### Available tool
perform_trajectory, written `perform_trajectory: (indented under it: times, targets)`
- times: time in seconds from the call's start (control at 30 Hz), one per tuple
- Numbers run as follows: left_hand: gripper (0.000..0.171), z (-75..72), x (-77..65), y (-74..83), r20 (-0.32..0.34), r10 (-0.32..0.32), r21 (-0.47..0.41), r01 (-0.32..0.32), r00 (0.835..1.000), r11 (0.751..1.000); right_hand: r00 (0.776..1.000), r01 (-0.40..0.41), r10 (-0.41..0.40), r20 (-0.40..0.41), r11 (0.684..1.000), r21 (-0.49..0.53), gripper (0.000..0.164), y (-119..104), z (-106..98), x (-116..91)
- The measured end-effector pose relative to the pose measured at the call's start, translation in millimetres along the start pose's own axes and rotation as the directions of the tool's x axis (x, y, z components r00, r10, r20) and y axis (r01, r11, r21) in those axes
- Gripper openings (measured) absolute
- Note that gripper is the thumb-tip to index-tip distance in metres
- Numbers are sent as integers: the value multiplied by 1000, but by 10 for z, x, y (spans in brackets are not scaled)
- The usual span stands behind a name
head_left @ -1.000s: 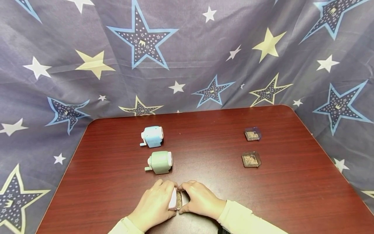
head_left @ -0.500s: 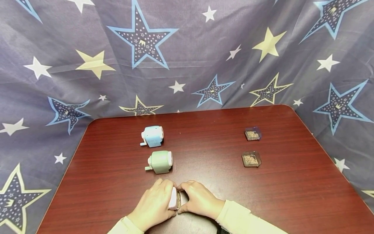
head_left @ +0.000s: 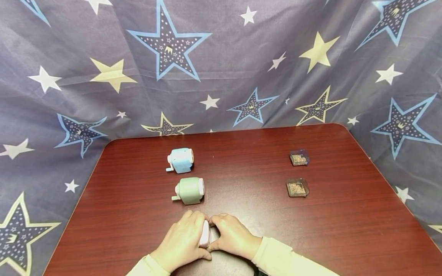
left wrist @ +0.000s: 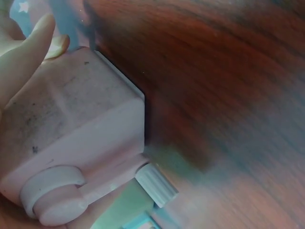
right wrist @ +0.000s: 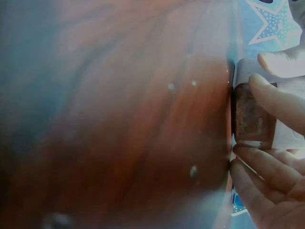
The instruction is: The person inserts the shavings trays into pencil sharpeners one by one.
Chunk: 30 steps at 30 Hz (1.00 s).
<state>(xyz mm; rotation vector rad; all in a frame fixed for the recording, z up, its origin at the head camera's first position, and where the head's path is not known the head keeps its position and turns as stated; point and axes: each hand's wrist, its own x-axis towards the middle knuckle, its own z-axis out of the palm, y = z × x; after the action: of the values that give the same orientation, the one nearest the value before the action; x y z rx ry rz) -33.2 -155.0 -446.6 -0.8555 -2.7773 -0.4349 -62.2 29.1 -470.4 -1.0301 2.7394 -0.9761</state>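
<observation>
A pink crank pencil sharpener lies on its side or back between the hands, near the front of the table. My left hand grips its body from the left; the left wrist view shows its crank and a thumb on the pink casing. On the other side, my right hand pinches a see-through brownish shavings drawer between thumb and fingers. The drawer sits in the sharpener's opening, with shavings visible through its wall. From the head view, fingers and casing hide the drawer.
Behind the hands stand a green sharpener and, farther back, a blue sharpener. Toward the right of the table lie two see-through drawers holding shavings, a greyish drawer and a purple drawer. A star-patterned cloth hangs behind.
My right hand has moved slightly left, pushing the drawer into the pink sharpener; the strip of shavings seen between them has disappeared. The left hand stays nearly in place, its thumb shifted slightly right.
</observation>
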Motion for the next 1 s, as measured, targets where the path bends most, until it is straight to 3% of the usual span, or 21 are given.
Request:
perform_trajectory:
  times: [0.4,0.77,1.0]
  targets:
    - [84,36,-2,14,-14,-31,3,31,999,1000,999,-19,18,36,1000,3,49,-55,-32,13]
    - [83,32,9,14,-41,-18,16,19,999,1000,996,9,-7,87,1000,-18,63,-45,-43,29]
    - [76,-17,21,31,3,-49,13,49,999,999,993,39,-33,116,998,-45,65,-33,-74,31]
